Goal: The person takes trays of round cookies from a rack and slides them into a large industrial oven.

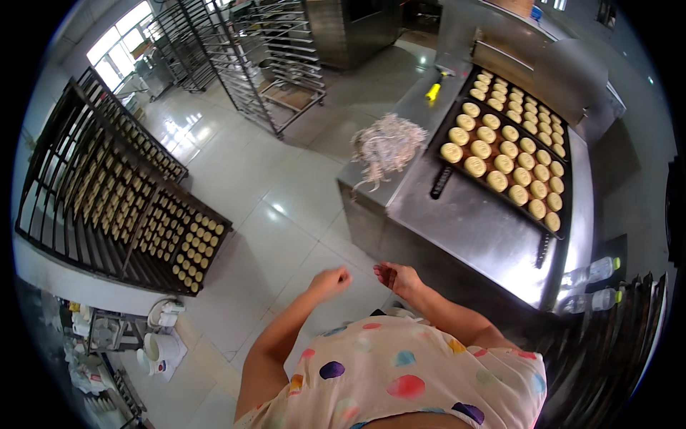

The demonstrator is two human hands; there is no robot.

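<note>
Both my hands are held in front of my body, above the tiled floor and beside the steel table. My left hand is curled into a loose fist, and I cannot make out whether anything is inside it. A short gap away, my right hand has its fingers loosely bent and partly apart, with nothing visible in them. Neither hand touches the table. On the table lie a near dark baking tray and a far baking tray, both bearing rows of round, pale yellow pastries.
A heap of stringy cloth lies on the table's left part, near a yellow-handled tool. To the left stands a rack of pastry trays; farther back is another metal rack. Clear bottles stand at the right.
</note>
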